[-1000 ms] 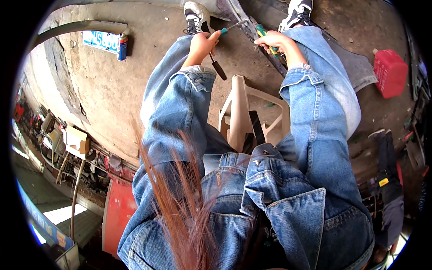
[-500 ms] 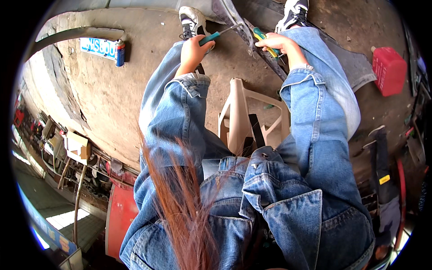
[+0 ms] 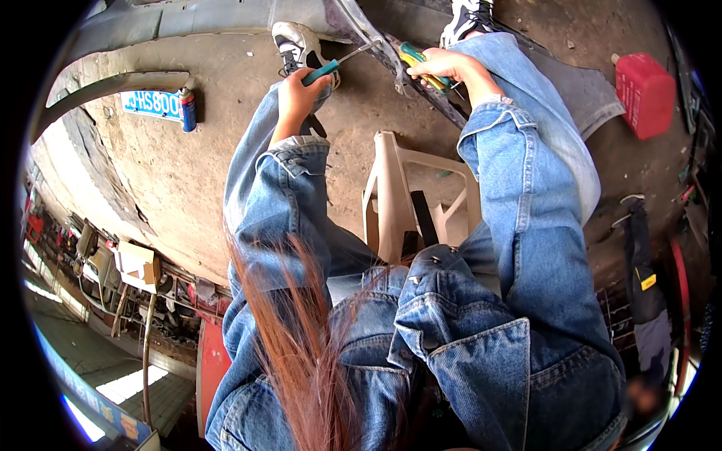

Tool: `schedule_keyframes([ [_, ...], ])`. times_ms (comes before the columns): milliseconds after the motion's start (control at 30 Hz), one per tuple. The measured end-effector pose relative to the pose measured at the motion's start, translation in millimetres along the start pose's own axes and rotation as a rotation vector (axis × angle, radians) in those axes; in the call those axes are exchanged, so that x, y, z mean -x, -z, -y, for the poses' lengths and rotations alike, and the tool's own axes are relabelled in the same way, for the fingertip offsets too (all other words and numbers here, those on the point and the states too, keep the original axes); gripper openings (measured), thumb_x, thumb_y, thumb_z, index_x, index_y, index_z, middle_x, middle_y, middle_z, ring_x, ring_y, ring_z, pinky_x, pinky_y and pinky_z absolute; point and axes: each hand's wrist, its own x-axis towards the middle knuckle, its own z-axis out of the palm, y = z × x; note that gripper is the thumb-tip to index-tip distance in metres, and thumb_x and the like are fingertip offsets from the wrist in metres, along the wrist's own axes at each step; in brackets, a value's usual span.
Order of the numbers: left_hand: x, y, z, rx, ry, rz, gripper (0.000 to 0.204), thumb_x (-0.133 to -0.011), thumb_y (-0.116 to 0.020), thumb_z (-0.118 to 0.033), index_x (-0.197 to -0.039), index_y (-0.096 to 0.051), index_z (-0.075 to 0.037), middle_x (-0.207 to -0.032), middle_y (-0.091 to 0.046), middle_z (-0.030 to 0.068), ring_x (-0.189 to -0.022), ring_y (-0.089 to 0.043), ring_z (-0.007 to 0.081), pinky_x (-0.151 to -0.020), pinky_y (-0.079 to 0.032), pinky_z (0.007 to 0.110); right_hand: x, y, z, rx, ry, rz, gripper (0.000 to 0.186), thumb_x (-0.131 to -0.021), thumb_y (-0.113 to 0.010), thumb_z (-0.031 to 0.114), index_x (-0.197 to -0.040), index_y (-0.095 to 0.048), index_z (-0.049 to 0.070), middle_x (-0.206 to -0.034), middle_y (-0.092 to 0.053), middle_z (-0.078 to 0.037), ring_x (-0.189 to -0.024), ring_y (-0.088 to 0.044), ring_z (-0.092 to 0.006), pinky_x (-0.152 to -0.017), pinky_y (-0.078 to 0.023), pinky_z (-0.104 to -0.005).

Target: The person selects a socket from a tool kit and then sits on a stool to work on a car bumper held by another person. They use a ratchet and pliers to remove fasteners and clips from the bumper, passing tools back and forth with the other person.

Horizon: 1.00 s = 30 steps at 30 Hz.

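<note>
My left hand [image 3: 298, 99] is closed round the teal handle of a screwdriver [image 3: 322, 72]. Its thin metal shaft points up and right, with the tip at the edge of a dark car bumper piece [image 3: 366, 28] that lies between my feet. Across from it, my right hand [image 3: 451, 66] grips pliers with green and yellow handles [image 3: 413, 55]. The handles stick out past my fingers beside the same bumper piece; the jaws are mostly hidden by the hand. Whether the screwdriver tip touches the piece, I cannot tell.
A beige plastic stool [image 3: 389, 192] stands between my legs. To the left lie a spray can [image 3: 187, 110] and a blue licence plate [image 3: 150, 104] by a curved trim strip [image 3: 113, 81]. A red jerrycan [image 3: 644, 96] is at the right. A grey bumper [image 3: 203, 21] stretches across the far side.
The whole view has shifted, so most things sit slightly farther left. Both hands keep their grips and stay at nearly the same spot on the bumper piece.
</note>
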Motion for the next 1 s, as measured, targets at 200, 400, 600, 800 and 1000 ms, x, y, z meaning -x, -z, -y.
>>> schedule_keyframes([
  [200,-2,3,-5,-0.010,0.033,-0.037,0.039,-0.069,-0.076,-0.037,-0.081,-0.067,-0.001,-0.063,-0.062,0.0116,-0.059,-0.060,0.0201,-0.059,-0.046,0.032,2,-20,4,-0.094,0.012,-0.120,0.030,-0.083,-0.062,0.025,-0.091,-0.059,-0.004,-0.074,-0.062,-0.008,-0.060,-0.060,-0.0162,-0.056,-0.049,-0.0296],
  [400,-3,0,-4,0.009,0.074,0.068,0.041,-0.073,-0.074,-0.041,-0.084,-0.067,-0.002,-0.055,-0.054,0.0020,-0.045,-0.051,0.0098,-0.044,-0.041,0.026,-20,-15,-3,0.208,0.045,-0.317,0.037,-0.076,-0.065,0.033,-0.075,-0.063,-0.004,-0.067,-0.064,-0.012,-0.059,-0.061,-0.0208,-0.059,-0.048,-0.0350],
  [600,-5,5,-16,0.060,0.226,0.195,0.044,-0.074,-0.073,-0.043,-0.076,-0.065,0.000,-0.054,-0.053,0.0018,-0.045,-0.051,0.0096,-0.045,-0.042,0.024,-33,1,-9,0.303,-0.039,-0.615,0.037,-0.079,-0.063,0.036,-0.076,-0.062,-0.001,-0.064,-0.060,-0.011,-0.057,-0.059,-0.0241,-0.055,-0.048,-0.0350],
  [800,-1,-2,-16,0.322,0.352,0.261,0.040,-0.075,-0.075,-0.036,-0.066,-0.057,-0.001,-0.055,-0.050,0.0019,-0.047,-0.048,0.0101,-0.045,-0.040,0.023,-9,-69,24,0.319,0.308,-1.424,0.020,-0.082,-0.059,0.018,-0.092,-0.057,0.001,-0.103,-0.051,-0.020,-0.101,-0.049,-0.0386,-0.080,-0.045,-0.0452],
  [1000,-4,-6,-21,0.359,0.407,0.308,0.041,-0.074,-0.074,-0.038,-0.072,-0.059,0.000,-0.061,-0.057,0.0041,-0.052,-0.054,0.0108,-0.048,-0.042,0.023,-73,-175,32,-0.771,0.113,-0.506,0.033,-0.092,-0.035,0.020,-0.091,-0.062,0.000,-0.085,-0.066,-0.014,-0.072,-0.064,-0.0264,-0.068,-0.050,-0.0382],
])
